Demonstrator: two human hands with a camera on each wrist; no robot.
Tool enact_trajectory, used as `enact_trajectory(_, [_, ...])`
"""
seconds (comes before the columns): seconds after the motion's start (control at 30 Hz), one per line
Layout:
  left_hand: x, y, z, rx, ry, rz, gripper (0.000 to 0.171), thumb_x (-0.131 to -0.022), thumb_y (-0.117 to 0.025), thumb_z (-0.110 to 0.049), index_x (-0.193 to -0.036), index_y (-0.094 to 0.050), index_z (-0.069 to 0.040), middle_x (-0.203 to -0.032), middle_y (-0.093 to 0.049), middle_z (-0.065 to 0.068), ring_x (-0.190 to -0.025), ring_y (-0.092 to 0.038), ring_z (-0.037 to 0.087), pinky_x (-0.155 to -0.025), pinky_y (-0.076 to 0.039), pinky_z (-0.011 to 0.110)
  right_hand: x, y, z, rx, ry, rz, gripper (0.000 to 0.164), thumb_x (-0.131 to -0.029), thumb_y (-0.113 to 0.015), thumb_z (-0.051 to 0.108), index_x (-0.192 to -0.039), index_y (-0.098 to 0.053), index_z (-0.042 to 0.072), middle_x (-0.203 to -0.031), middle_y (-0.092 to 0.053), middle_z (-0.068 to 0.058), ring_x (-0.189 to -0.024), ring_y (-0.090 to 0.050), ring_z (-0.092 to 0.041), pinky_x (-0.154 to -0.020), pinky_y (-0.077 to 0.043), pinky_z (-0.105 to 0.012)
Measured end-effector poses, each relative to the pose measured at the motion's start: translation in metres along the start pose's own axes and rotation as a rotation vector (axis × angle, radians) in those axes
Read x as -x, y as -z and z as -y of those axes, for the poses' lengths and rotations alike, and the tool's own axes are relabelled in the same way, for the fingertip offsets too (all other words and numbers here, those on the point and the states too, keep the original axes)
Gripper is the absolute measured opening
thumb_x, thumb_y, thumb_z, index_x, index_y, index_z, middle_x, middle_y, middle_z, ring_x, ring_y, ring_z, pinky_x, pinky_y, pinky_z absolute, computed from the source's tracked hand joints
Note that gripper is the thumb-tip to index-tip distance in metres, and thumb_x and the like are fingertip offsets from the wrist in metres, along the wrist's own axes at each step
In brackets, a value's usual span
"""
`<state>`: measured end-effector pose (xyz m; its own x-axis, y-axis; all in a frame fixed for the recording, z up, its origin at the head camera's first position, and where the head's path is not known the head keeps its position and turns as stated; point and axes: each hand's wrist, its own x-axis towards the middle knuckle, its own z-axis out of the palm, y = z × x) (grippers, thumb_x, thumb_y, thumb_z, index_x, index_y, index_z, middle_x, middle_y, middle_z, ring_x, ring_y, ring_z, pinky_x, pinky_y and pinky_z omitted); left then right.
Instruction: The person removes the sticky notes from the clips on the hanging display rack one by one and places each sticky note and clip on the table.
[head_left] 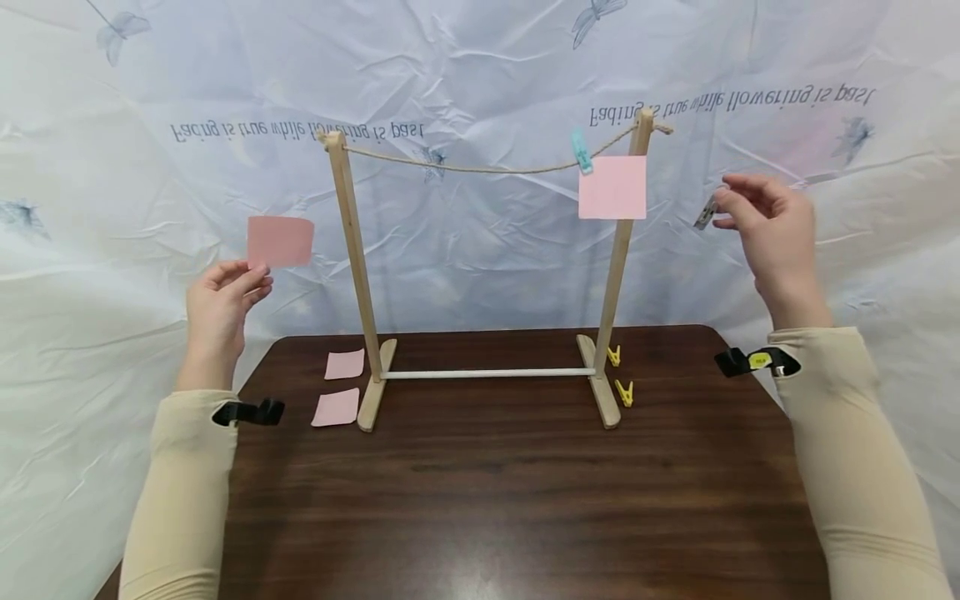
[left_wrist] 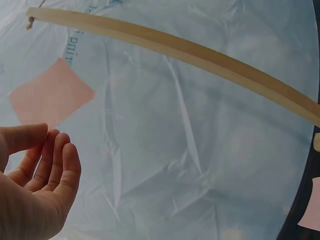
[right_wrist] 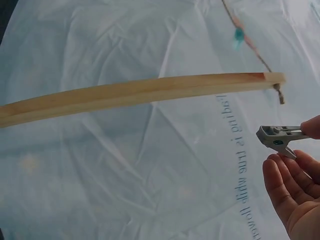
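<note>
My left hand (head_left: 225,308) pinches a pink paper square (head_left: 281,242) by its lower edge, held up left of the wooden stand (head_left: 351,242). In the left wrist view the thumb and fingertips meet on one corner of that paper. Out to the right of the stand, my right hand (head_left: 776,233) holds a grey clothespin (right_wrist: 280,137) by its handle ends, between thumb and fingers. A rope (head_left: 480,170) sags between the two posts. Near its right end a teal clothespin (head_left: 581,152) clips another pink paper (head_left: 611,188) to the rope.
Two pink papers (head_left: 344,364) (head_left: 336,407) lie on the dark wooden table (head_left: 480,500) left of the stand. Two yellow clothespins (head_left: 615,356) (head_left: 625,392) lie by its right foot. A white bar (head_left: 487,374) joins the feet. Behind hangs a printed pale sheet (head_left: 480,275).
</note>
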<state>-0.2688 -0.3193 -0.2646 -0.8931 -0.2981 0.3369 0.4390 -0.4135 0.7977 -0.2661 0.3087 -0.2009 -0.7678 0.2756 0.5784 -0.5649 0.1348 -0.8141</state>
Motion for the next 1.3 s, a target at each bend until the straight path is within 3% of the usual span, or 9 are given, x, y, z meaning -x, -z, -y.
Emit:
enact_trajectory(0.23, [-0.003,0.020,0.015,-0.031,0.059,-0.051,0.011,-0.089,-0.068,0.014,-0.087,-0.064,0.004,-0.079,-0.071,0.010,-0.068,-0.070,0.019,-0.065,-0.061,0.025,0.008,0.009,-0.029,0.271,-0.069,0.034,0.034,-0.093,-0.076,0.020,-0.124,-0.069,0.009,-0.096,-0.065,0.012,-0.086,-0.063,-0.001,-0.072,-0.054,-0.010])
enact_trajectory(0.4, [-0.002,0.034,0.027,-0.068,0.102,-0.094,0.012,-0.090,-0.067,0.013,-0.089,-0.064,0.002,-0.079,-0.070,0.008,-0.068,-0.070,0.017,-0.066,-0.061,0.024,0.019,0.013,-0.047,0.338,-0.092,0.046,0.034,-0.094,-0.074,0.022,-0.125,-0.067,0.010,-0.096,-0.061,0.013,-0.085,-0.062,0.003,-0.072,-0.053,-0.009])
enact_trajectory(0.57, [-0.002,0.046,0.041,-0.099,0.145,-0.143,0.011,-0.091,-0.066,0.012,-0.090,-0.063,0.001,-0.079,-0.070,0.006,-0.067,-0.069,0.016,-0.065,-0.061,0.023,0.033,0.017,-0.062,0.420,-0.112,0.069,0.043,-0.094,-0.073,0.027,-0.130,-0.064,0.004,-0.096,-0.059,0.015,-0.083,-0.061,0.005,-0.070,-0.051,-0.007])
enact_trajectory(0.77, [0.000,0.064,0.058,-0.167,0.210,-0.219,0.012,-0.091,-0.068,0.009,-0.089,-0.062,-0.001,-0.077,-0.070,0.003,-0.065,-0.069,0.013,-0.063,-0.060,0.021,0.047,0.028,-0.089,0.589,-0.065,0.083,0.049,-0.095,-0.072,0.034,-0.130,-0.065,0.001,-0.091,-0.055,0.025,-0.085,-0.054,0.011,-0.067,-0.042,-0.009])
enact_trajectory(0.87, [0.003,0.071,0.064,-0.192,0.242,-0.242,0.011,-0.092,-0.067,0.008,-0.089,-0.063,-0.002,-0.076,-0.070,0.003,-0.064,-0.068,0.012,-0.063,-0.060,0.021,0.054,0.033,-0.103,0.618,-0.061,0.096,0.049,-0.095,-0.072,0.034,-0.130,-0.065,0.000,-0.089,-0.054,0.027,-0.085,-0.052,0.012,-0.067,-0.041,-0.008])
enact_trajectory(0.97, [0.007,0.076,0.069,-0.217,0.266,-0.260,0.011,-0.092,-0.066,0.008,-0.088,-0.062,-0.002,-0.075,-0.070,0.002,-0.063,-0.068,0.011,-0.062,-0.060,0.021,0.060,0.037,-0.112,0.648,-0.073,0.113,0.049,-0.095,-0.072,0.035,-0.130,-0.065,0.001,-0.090,-0.056,0.023,-0.084,-0.051,0.013,-0.065,-0.041,-0.009])
enact_trajectory(1.2, [0.009,0.085,0.080,-0.244,0.301,-0.281,0.009,-0.093,-0.066,0.007,-0.094,-0.060,0.001,-0.074,-0.070,0.001,-0.061,-0.068,0.011,-0.061,-0.059,0.021,0.071,0.038,-0.126,0.691,-0.140,0.167,0.058,-0.097,-0.065,0.046,-0.136,-0.061,0.003,-0.113,-0.063,-0.011,-0.086,-0.048,0.012,-0.068,-0.042,-0.016])
enact_trajectory(1.3, [0.009,0.092,0.087,-0.286,0.326,-0.296,0.012,-0.093,-0.066,0.005,-0.102,-0.058,0.002,-0.074,-0.069,-0.001,-0.062,-0.067,0.010,-0.062,-0.059,0.020,0.075,0.037,-0.131,0.696,-0.162,0.179,0.059,-0.098,-0.064,0.046,-0.137,-0.060,0.003,-0.117,-0.063,-0.016,-0.086,-0.047,0.013,-0.069,-0.043,-0.015])
